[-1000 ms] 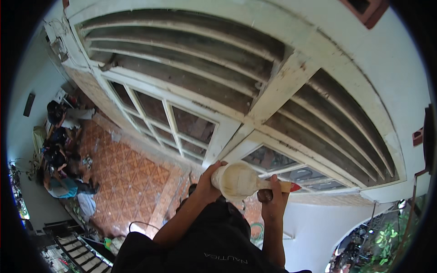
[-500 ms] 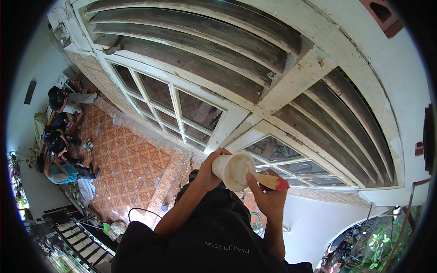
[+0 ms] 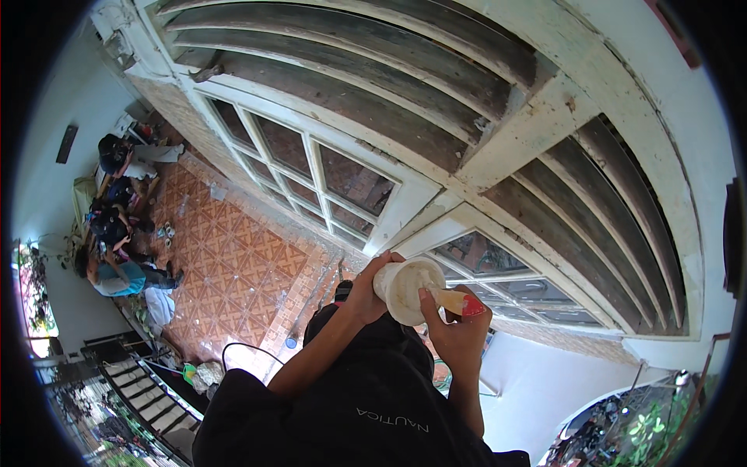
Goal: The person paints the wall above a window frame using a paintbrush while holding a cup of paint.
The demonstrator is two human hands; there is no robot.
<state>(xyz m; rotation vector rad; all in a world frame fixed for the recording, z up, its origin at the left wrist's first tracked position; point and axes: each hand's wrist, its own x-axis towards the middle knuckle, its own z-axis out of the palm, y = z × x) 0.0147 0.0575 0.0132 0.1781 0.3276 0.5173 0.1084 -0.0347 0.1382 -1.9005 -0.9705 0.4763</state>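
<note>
Both hands and the tub have drifted slightly right and lower against the window frame since a second ago.
Left hand (image 3: 366,292) curls its fingers round the side of a round cream plastic tub (image 3: 406,288), held in the air before the weathered white wooden window frame (image 3: 436,187). Right hand (image 3: 457,331) pinches a cream-bladed scraper with a red handle (image 3: 459,302) between thumb and fingers, its blade at the tub's rim. Far below, people (image 3: 117,226) sit on an orange patterned tile floor (image 3: 233,272).

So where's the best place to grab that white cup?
Probably round the white cup's side wall, coming from the left, as the left hand does now. The wall is round and fits a palm, and the right hand works a red-handled tool at its open mouth.
</note>
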